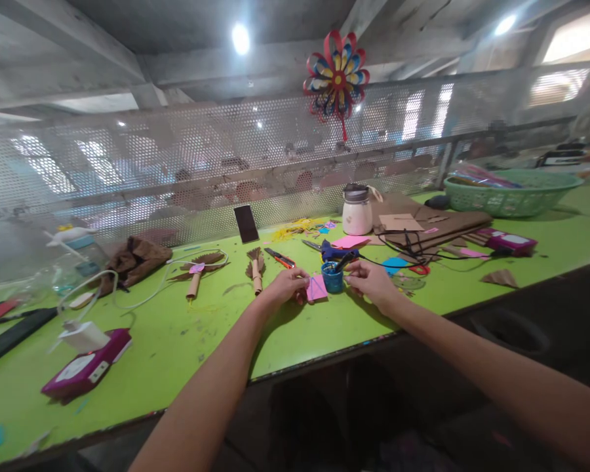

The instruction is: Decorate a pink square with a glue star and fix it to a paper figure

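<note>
My left hand [291,286] is closed on a small square of pink paper [317,288] with dark lines on it, held low over the green table. Just right of the paper stands a small blue cup [332,280] with a dark-handled tool [345,261] leaning in it. My right hand [371,283] is at the cup's right side, its fingers bent and apart; whether they touch the cup is unclear. Behind the cup lies a blue glue gun [337,252]. An orange-handled cutter [280,258] rests beyond my left hand.
Brown paper figures [255,272] lie to the left, near a phone [246,224]. A white jar [357,211], brown sheets [427,223] and a green basket [514,193] stand behind and right. Cables run to purple power strips [88,367] at both sides. A mesh partition [201,164] borders the back.
</note>
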The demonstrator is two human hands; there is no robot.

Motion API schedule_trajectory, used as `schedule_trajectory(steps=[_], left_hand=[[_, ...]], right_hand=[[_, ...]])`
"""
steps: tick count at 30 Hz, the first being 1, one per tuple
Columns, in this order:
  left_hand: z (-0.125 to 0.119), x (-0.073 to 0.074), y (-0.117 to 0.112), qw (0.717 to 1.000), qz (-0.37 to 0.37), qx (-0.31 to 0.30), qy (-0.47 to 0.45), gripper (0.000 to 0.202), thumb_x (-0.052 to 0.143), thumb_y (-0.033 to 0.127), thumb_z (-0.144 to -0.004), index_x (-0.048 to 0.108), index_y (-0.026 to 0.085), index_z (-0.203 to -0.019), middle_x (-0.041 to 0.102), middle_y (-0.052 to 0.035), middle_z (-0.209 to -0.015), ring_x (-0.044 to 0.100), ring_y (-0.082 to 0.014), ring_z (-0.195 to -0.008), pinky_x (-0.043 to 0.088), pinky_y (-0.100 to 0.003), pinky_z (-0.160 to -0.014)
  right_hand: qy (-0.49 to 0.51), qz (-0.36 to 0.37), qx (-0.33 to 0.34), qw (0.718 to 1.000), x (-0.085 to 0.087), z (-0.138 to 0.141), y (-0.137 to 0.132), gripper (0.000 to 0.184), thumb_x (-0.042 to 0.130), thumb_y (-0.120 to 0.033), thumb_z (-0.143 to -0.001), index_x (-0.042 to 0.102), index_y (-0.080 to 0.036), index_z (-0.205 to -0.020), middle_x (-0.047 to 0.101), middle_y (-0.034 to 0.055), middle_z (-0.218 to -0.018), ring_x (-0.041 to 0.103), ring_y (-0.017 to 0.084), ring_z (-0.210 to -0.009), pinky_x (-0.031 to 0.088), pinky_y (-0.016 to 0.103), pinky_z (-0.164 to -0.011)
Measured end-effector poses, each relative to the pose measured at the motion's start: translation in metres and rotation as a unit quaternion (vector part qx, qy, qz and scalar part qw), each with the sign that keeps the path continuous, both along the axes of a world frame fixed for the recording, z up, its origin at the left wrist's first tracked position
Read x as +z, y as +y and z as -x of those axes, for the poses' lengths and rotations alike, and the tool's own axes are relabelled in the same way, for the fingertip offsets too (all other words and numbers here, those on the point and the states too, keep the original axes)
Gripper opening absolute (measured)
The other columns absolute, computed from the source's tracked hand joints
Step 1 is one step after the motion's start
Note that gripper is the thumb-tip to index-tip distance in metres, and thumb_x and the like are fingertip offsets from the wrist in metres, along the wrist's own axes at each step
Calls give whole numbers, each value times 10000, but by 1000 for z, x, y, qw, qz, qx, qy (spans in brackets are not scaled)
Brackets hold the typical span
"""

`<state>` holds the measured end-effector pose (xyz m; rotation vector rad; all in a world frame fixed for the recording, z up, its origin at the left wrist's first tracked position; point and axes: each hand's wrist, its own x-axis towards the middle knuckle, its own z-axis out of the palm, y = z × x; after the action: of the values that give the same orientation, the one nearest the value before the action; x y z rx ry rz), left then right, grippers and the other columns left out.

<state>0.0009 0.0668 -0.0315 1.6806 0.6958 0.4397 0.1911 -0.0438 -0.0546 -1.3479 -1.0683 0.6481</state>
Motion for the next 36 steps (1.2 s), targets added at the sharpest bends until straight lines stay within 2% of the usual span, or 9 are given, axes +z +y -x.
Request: schedule_trajectory(steps=[5, 9, 12, 16, 22, 25, 29, 32, 36], left_hand=[[3, 3, -2, 1000, 10, 1, -5, 180, 641, 283, -757, 541, 135, -754, 605, -3, -524, 528, -77, -409, 412, -176, -421], [4, 6, -5, 999, 30, -17, -5, 217, 643, 313, -777, 527, 133, -809, 641, -41, -572, 617, -139, -481, 475, -222, -439], [3, 6, -5, 999, 38, -25, -14, 219, 617, 315, -805, 484, 141, -818, 670, -79, -629, 680, -197, -584, 486, -225, -434], [3, 4, -1, 999, 35, -18, -33, 261, 625, 345, -801, 446, 155, -803, 662, -66, -600, 687, -211, -576, 487, -224, -422], [5, 3, 3, 1000, -7, 23, -15, 214, 621, 325, -789, 485, 161, -803, 634, -18, -547, 629, -144, -472, 444, -196, -399], [5, 5, 4, 999, -14, 41, -8, 152, 606, 274, -784, 502, 163, -785, 636, -11, -539, 550, -99, -391, 385, -173, -362], [6, 11, 0, 997, -36, 70, 8, 139, 571, 266, -798, 513, 156, -736, 629, -11, -539, 524, -82, -402, 378, -164, -372], [5, 16, -6, 996, -37, 76, 6, 180, 568, 314, -808, 534, 148, -749, 642, -29, -590, 582, -108, -486, 417, -176, -398], [2, 17, -8, 997, 6, 69, -16, 231, 630, 360, -757, 562, 140, -762, 658, -46, -675, 654, -171, -633, 516, -245, -490]], right_hand=[[50, 3, 11, 999, 7, -2, -1, 412, 693, -320, -594, 506, -160, -924, 503, -84, -488, 435, 82, -400, 335, 214, -402], [35, -17, 59, 998, 24, -7, 2, 512, 737, -355, -598, 549, -146, -1026, 491, -82, -508, 441, 85, -441, 324, 215, -416], [-6, -10, 82, 997, 34, -9, 9, 400, 723, -369, -622, 615, -122, -917, 489, -63, -496, 409, 78, -443, 312, 230, -435], [-49, -11, 99, 994, 44, -8, 24, 279, 689, -376, -657, 625, -120, -749, 504, -36, -516, 394, 74, -460, 290, 237, -449], [-113, 39, 165, 979, 60, -12, 51, 226, 669, -352, -684, 618, -132, -699, 509, -24, -534, 409, 80, -469, 304, 237, -455], [-183, 29, 205, 961, 64, -19, 63, 240, 652, -362, -710, 574, -154, -622, 476, -36, -493, 413, 81, -447, 311, 235, -448], [-234, 3, 260, 937, 64, -28, 68, 255, 618, -377, -750, 557, -159, -633, 484, -32, -509, 425, 84, -454, 316, 230, -445], [-248, -37, 242, 937, 64, -34, 61, 280, 602, -398, -771, 552, -160, -631, 471, -31, -525, 409, 80, -476, 302, 223, -445], [-222, -88, 183, 954, 66, -37, 47, 323, 585, -451, -790, 544, -160, -655, 459, -29, -518, 401, 80, -472, 296, 222, -433]])
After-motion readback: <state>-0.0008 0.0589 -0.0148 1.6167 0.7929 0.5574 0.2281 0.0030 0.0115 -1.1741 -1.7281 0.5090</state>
